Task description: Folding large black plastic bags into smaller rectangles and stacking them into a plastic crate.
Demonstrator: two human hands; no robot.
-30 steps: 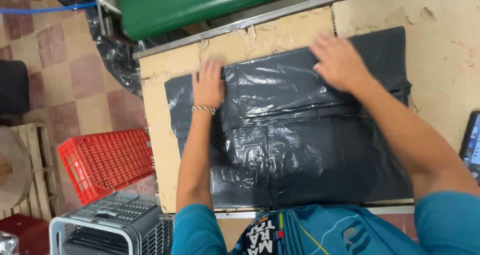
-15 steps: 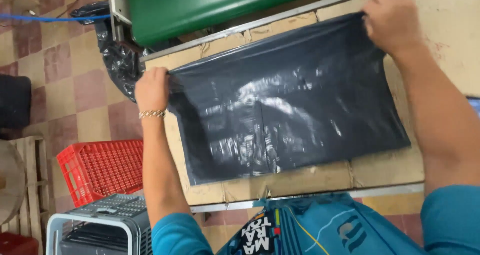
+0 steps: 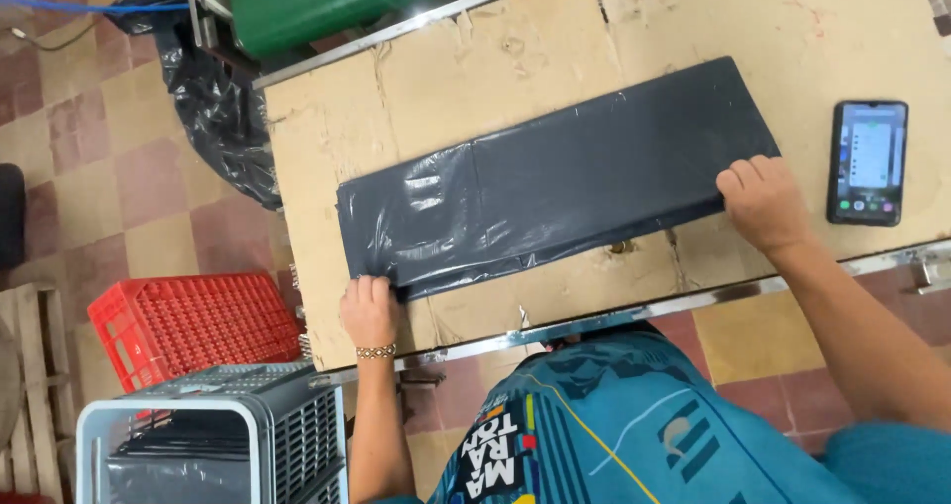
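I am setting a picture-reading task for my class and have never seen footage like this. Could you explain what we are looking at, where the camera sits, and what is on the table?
The camera is worn on a person's head and looks down at their own two bare hands. The left hand and the right hand press on the near corners of a folded black plastic bag, which lies flat on a cardboard-covered table. A phone lies on the table to the right of the bag, screen lit. On the floor to the left stand a red crate and a grey crate. Nothing is lifted.
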